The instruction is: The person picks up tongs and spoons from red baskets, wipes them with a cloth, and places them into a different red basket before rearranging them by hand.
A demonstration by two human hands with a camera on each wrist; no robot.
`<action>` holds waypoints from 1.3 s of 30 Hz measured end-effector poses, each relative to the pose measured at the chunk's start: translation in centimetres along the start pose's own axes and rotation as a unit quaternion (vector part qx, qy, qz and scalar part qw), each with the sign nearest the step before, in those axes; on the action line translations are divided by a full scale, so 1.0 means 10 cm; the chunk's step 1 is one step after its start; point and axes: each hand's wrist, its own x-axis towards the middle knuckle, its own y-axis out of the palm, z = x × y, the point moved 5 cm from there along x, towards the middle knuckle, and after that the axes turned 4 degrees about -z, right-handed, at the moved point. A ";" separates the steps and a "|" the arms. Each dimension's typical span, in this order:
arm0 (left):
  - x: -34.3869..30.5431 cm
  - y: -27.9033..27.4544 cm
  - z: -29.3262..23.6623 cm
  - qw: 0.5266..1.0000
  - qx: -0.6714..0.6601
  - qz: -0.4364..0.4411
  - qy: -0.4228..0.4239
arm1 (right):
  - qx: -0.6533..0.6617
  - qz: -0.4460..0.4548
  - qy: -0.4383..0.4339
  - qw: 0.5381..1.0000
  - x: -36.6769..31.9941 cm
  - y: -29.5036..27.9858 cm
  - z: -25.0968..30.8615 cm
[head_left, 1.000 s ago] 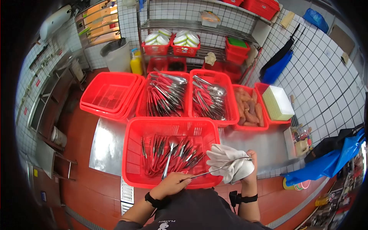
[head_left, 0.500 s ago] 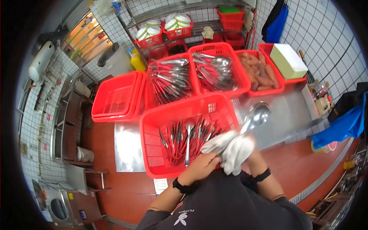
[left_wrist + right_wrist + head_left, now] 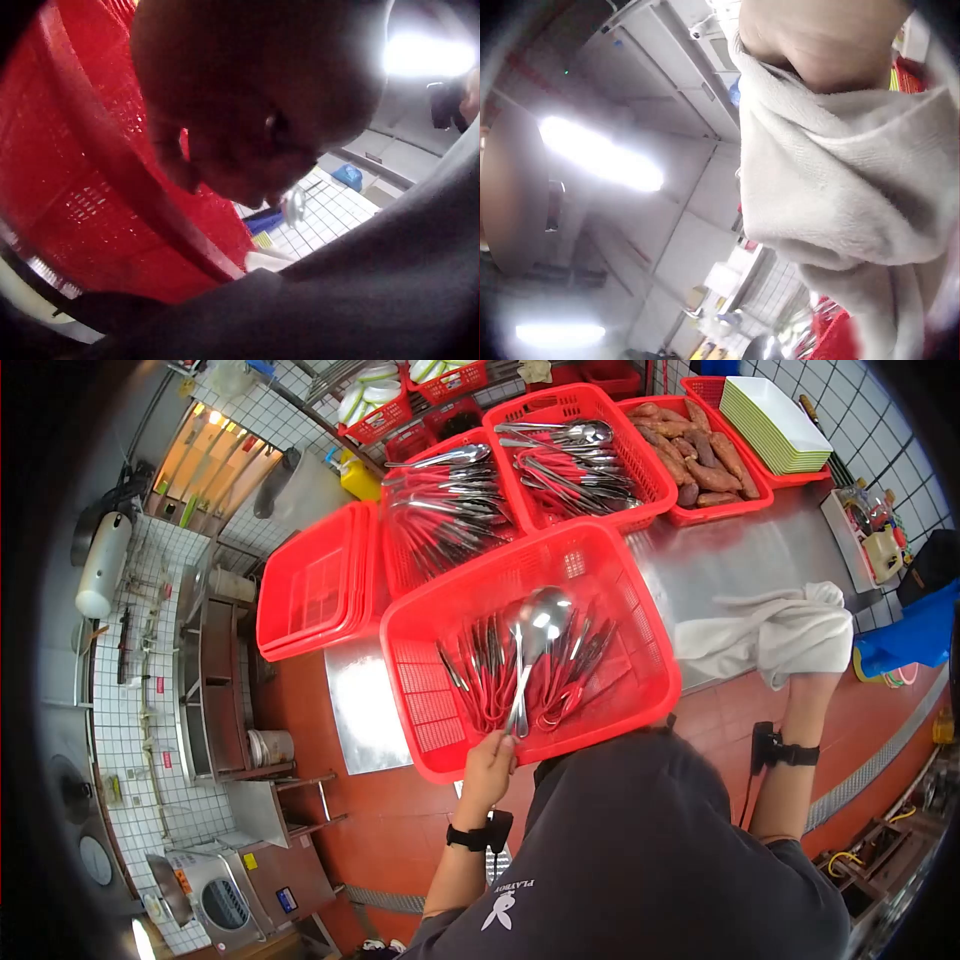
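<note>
Over the large red basket (image 3: pixel 430 735), my left hand (image 3: pixel 490 762) grips the handle of a metal ladle (image 3: pixel 545 615). The ladle's bowl hangs above red-handled tongs (image 3: pixel 485 695) and a metal spoon lying inside. In the left wrist view the hand (image 3: pixel 255 97) is dark beside the basket wall (image 3: pixel 82 187). Off to the right, a white cloth (image 3: pixel 790 632) is bunched round my right hand (image 3: pixel 815 678), its loose end trailing left. The right wrist view shows the palm (image 3: pixel 817 45) above the cloth (image 3: pixel 825 180); the fingers are hidden in it.
Behind stand two red baskets of utensils (image 3: pixel 450 510), a red basket of sweet potatoes (image 3: pixel 715 478) and one with stacked trays (image 3: pixel 775 425). Nested red baskets (image 3: pixel 310 585) sit at the left. The metal table's (image 3: pixel 740 565) edge runs below the cloth.
The ladle has swung from the cloth to above the large basket, held by my left hand alone. My right hand has moved away right with the cloth. The head view has turned and shifted.
</note>
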 end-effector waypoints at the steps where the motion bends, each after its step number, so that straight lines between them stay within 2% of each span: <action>1: 0.03 -0.04 0.09 1.000 0.000 -0.001 -0.002 | -0.013 0.129 0.018 0.991 -0.02 0.10 -0.05; 2: 0.06 -0.11 0.21 0.998 -0.004 -0.043 -0.037 | -0.025 0.255 0.035 0.966 -0.07 0.18 -0.10; 3: 0.05 -0.19 0.30 0.994 -0.008 -0.085 -0.072 | -0.326 0.318 -0.039 0.889 0.01 0.14 -0.26; 4: 0.05 -0.27 0.18 0.989 0.066 -0.114 -0.073 | -0.592 0.349 -0.109 0.718 0.05 0.13 -0.46; 5: 0.07 -0.33 0.25 0.988 0.067 -0.117 -0.076 | -0.356 0.243 0.066 0.900 0.04 -0.06 -0.62; 6: 0.11 -0.41 0.40 0.983 0.079 -0.135 -0.095 | -0.075 0.104 0.235 0.963 -0.07 -0.18 -0.84; 7: 0.12 -0.49 0.48 0.977 0.092 -0.153 -0.113 | -0.073 0.106 0.239 0.962 0.02 -0.32 -1.09; 9: 0.11 -0.57 0.44 0.974 0.092 -0.167 -0.122 | -0.190 0.071 0.337 0.919 0.19 -0.89 -1.78; 10: 0.12 -0.61 0.39 0.970 0.125 -0.170 -0.118 | -0.188 0.069 0.340 0.919 0.18 -1.01 -1.98; 11: 0.11 -0.65 0.36 0.965 0.157 -0.174 -0.114 | -0.249 0.050 0.280 0.926 0.21 -1.14 -2.09; 12: 0.11 -0.68 0.43 0.966 0.127 -0.167 -0.150 | -0.308 0.032 0.219 0.925 0.23 -1.21 -2.12; 13: 0.11 -0.69 0.44 0.965 0.131 -0.170 -0.152 | -0.306 0.033 0.224 0.925 0.20 -1.13 -2.07; 16: 0.08 -0.76 0.21 0.937 0.262 -0.213 -0.083 | -0.340 0.045 0.259 0.903 0.22 -1.03 -2.07; 18: 0.06 -0.78 0.24 0.938 0.247 -0.228 -0.086 | -0.337 0.089 0.261 0.900 0.40 -1.20 -2.18; 21: 0.02 -0.80 0.28 0.937 0.234 -0.243 -0.090 | -0.342 0.076 0.247 0.903 0.53 -1.34 -2.31; 24: 0.01 -0.73 0.26 0.923 0.259 -0.274 -0.080 | -0.360 0.092 0.238 0.898 0.37 -1.11 -2.13; 27: 0.03 -0.68 0.18 0.921 0.236 -0.298 -0.085 | -0.306 0.043 0.251 0.917 0.46 -1.28 -2.26; 28: 0.05 -0.67 0.21 0.922 0.235 -0.296 -0.085 | -0.306 0.044 0.253 0.917 0.47 -1.30 -2.27; 30: 0.09 -0.63 0.31 0.891 0.351 -0.275 -0.086 | -0.322 0.055 0.251 0.911 0.45 -1.30 -2.25; 33: 0.16 -0.64 0.45 0.872 0.412 -0.239 -0.110 | -0.340 0.070 0.251 0.904 0.39 -1.20 -2.19; 37: 0.17 -0.60 0.49 0.854 0.439 -0.253 -0.119 | -0.349 0.080 0.249 0.900 0.43 -1.19 -2.19; 39: 0.16 -0.61 0.47 0.839 0.436 -0.324 -0.019 | -0.317 0.078 0.272 0.905 0.45 -1.22 -2.24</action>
